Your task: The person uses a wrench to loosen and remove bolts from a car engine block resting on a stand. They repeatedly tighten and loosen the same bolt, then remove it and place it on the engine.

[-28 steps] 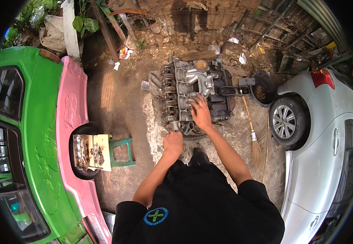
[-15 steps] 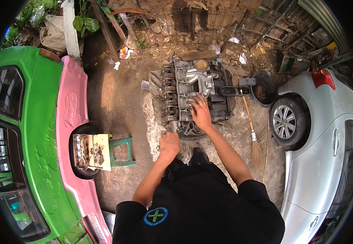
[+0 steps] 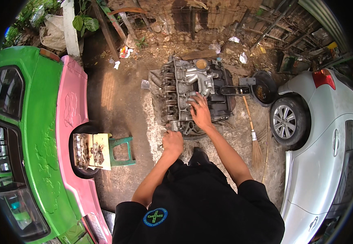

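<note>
An engine (image 3: 221,103) with a silver manifold (image 3: 201,75) lies on the ground in front of me, a row of metal parts (image 3: 169,87) along its left side. My right hand (image 3: 201,112) rests on the silver casting near its middle, fingers apart. My left hand (image 3: 172,142) is closed at the engine's near left corner, beside a metal fitting; what it grips is hidden. A dark bracket (image 3: 235,90) sticks out from the engine's right side.
Left are a green and pink vehicle (image 3: 42,122) and a green stool (image 3: 123,150) beside a board (image 3: 100,148) with metal parts. Right are a silver car (image 3: 319,134), a broom (image 3: 254,150) and a black basin (image 3: 264,87). Wire fencing and litter line the back.
My left fist shifted a little to the left half a second ago and is now back slightly right. My right hand stays in place on the engine.
</note>
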Tool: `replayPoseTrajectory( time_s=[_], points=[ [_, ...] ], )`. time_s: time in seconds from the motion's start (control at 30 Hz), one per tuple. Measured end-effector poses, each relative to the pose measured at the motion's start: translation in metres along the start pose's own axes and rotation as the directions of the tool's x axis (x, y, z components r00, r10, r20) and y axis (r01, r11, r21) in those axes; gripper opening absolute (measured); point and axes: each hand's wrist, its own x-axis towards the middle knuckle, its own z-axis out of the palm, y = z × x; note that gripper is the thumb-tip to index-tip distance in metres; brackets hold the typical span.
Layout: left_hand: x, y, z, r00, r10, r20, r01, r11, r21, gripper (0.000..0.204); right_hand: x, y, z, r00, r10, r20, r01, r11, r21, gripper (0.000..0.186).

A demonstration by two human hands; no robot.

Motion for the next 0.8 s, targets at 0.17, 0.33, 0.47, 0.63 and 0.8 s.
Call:
replayPoseTrajectory(
  time_s=[0.17, 0.33, 0.47, 0.63, 0.8],
  points=[
    [0.004, -0.008, -0.001, 0.997, -0.007, 0.075, 0.002, 0.997, 0.076, 0.025, 0.000, -0.001, -0.001, 1.000, -0.005, -0.004, 0.005, 1.000, 0.003, 0.032],
    [0.004, -0.007, 0.005, 0.999, -0.026, 0.048, 0.024, 0.999, 0.033, 0.023, 0.001, -0.002, -0.002, 1.000, 0.015, 0.008, -0.015, 1.000, 0.013, 0.034],
    [0.003, -0.003, 0.006, 1.000, -0.017, 0.019, 0.017, 1.000, -0.010, 0.022, 0.000, -0.003, -0.003, 1.000, 0.004, 0.006, -0.004, 1.000, 0.022, 0.033],
    [0.004, -0.004, 0.002, 1.000, 0.007, 0.030, -0.006, 1.000, -0.009, 0.025, 0.001, -0.003, -0.004, 1.000, 0.010, 0.018, -0.010, 1.000, -0.008, 0.033],
    [0.017, 0.002, 0.002, 0.991, 0.030, 0.128, -0.037, 0.998, 0.050, 0.033, 0.001, -0.003, -0.005, 1.000, 0.002, 0.016, -0.002, 1.000, -0.011, 0.031]
  ],
)
